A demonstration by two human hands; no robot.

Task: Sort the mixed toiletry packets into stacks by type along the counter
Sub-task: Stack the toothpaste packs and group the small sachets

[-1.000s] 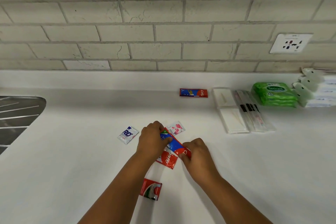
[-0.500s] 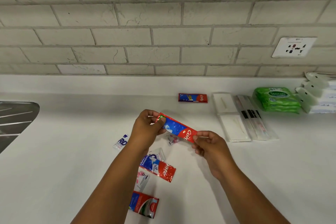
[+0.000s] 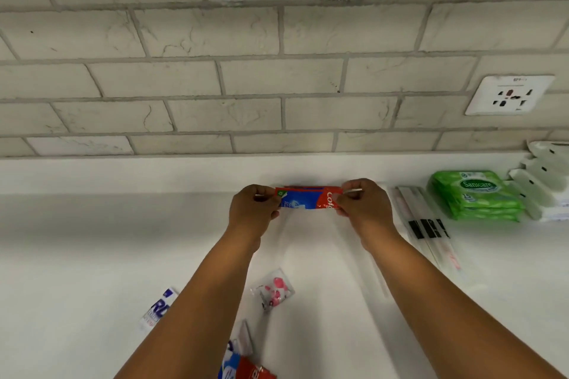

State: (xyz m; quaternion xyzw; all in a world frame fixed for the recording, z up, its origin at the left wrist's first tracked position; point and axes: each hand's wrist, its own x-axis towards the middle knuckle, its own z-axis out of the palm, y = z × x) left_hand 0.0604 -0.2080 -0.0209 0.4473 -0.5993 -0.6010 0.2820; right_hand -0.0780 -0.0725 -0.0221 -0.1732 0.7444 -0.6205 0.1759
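Observation:
A red and blue toothpaste packet (image 3: 308, 200) is held level at the back of the white counter (image 3: 92, 240). My left hand (image 3: 254, 209) pinches its left end and my right hand (image 3: 361, 204) pinches its right end. A sliver of another red packet (image 3: 300, 187) shows just behind its top edge. Nearer me lie a clear sachet with pink print (image 3: 274, 289), a white and blue sachet (image 3: 158, 311) partly hidden by my left forearm, and a red and blue toothpaste packet (image 3: 243, 369) at the bottom edge.
To the right along the counter lie long clear sleeves with black marks (image 3: 426, 224), a stack of green wipes packs (image 3: 475, 195) and white packets (image 3: 545, 181) at the far right. A wall socket (image 3: 509, 95) sits on the tiled backsplash.
Both hands lifted the toothpaste packet from the mixed pile and carried it back to where the other toothpaste packet lies by the wall. The camera tilted up and forward.

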